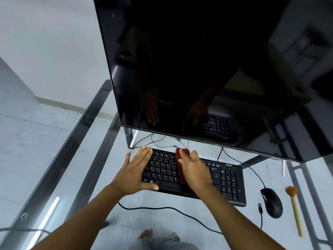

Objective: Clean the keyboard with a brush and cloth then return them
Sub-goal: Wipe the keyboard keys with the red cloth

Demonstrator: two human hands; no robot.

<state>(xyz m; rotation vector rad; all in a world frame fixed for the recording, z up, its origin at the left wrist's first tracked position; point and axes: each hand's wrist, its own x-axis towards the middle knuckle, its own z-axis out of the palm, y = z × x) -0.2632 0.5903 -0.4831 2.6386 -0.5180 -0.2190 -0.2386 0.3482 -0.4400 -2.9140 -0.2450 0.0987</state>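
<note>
Keyboard sits on the glass tabletop, just in front of the monitor, lying slightly askew. Left hand lies flat on its left end: fingers straight and pressed together, thumb splayed along the front edge, holding nothing. Right hand is over the middle keys on the red cloth, fingers close together and bent over it, gripping it down against the keys; that hand is a bit blurred, so I can't tell the exact finger placement. The cloth runs front to back across the key rows and pokes out past the fingertips at the far edge. The number pad is uncovered. Brush is well off to the right on the tabletop, beyond the mouse, bristles pointing away, touching nothing. A loose USB plug lies just left of the mouse. Keyboard cable loops across the near glass under both forearms. More cables trail behind the keyboard under the monitor's lower edge, by the stand foot. The monitor overhangs the keyboard's back row, so clearance there is tight. Person's feet show through the glass.
</note>
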